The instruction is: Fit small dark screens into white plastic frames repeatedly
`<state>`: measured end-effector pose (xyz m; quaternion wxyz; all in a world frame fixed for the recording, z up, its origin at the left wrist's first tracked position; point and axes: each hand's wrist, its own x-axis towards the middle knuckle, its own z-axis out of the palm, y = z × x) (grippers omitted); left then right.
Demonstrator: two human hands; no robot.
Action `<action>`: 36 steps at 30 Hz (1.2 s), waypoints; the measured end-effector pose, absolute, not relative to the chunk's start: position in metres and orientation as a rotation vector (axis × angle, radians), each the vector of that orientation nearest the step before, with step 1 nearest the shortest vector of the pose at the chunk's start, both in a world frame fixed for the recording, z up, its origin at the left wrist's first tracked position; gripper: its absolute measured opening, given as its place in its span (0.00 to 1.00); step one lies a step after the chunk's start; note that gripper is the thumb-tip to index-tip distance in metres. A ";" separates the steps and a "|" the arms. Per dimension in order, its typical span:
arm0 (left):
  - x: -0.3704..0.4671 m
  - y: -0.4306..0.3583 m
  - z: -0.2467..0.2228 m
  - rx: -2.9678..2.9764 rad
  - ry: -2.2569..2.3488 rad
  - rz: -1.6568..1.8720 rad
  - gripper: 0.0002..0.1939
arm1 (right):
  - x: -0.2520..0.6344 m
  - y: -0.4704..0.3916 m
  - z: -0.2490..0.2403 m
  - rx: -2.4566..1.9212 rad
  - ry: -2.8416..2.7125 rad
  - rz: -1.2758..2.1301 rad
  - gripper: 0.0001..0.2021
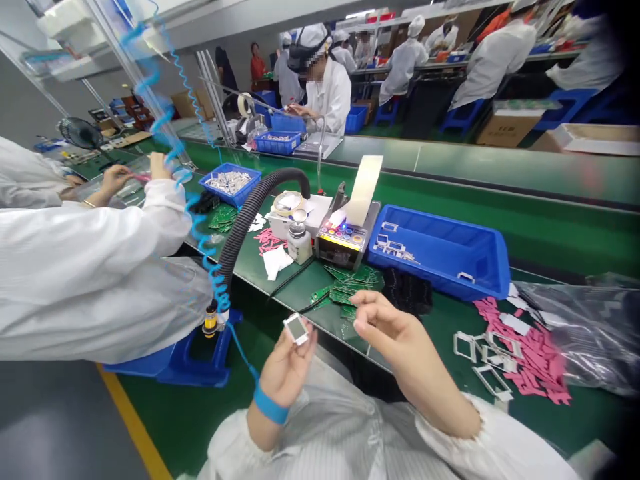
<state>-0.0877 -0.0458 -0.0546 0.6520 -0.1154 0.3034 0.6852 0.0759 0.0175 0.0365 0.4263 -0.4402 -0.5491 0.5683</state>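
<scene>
My left hand (289, 368), a blue band around its wrist, holds a small grey display screen in a white frame (297, 329) at its fingertips, face up. My right hand (387, 327) hovers to the right of it with fingers loosely bent and apart, nothing visible between them. Just beyond the right hand lies a pile of green circuit boards (350, 287) on the bench. Black foam-like pieces (407, 291) lie beside those boards.
A blue bin (450, 250) holds a few white frames. Pink strips (537, 360) and loose white frames (493, 357) lie at right. A tape dispenser (345, 240), white bottle (300, 243) and black hose (250, 207) stand ahead. A co-worker's sleeve (100, 260) is at left.
</scene>
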 end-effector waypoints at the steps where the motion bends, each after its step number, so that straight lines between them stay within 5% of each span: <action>1: -0.074 -0.042 -0.041 -0.201 0.657 1.490 0.10 | 0.080 0.010 0.039 -1.055 -1.498 1.345 0.08; 4: -0.045 -0.032 -0.004 0.001 0.556 1.369 0.06 | 0.088 -0.003 0.047 -0.972 -1.707 1.166 0.06; 12: -0.020 -0.026 0.017 0.125 0.595 1.282 0.15 | 0.098 -0.004 0.057 -1.092 -1.855 0.538 0.06; 28: -0.016 -0.023 0.017 0.178 0.640 1.293 0.15 | 0.102 0.007 0.052 -1.178 -1.742 0.638 0.07; 36: -0.017 -0.020 0.013 0.114 0.646 1.344 0.13 | 0.095 0.013 0.038 -1.210 -1.798 0.399 0.01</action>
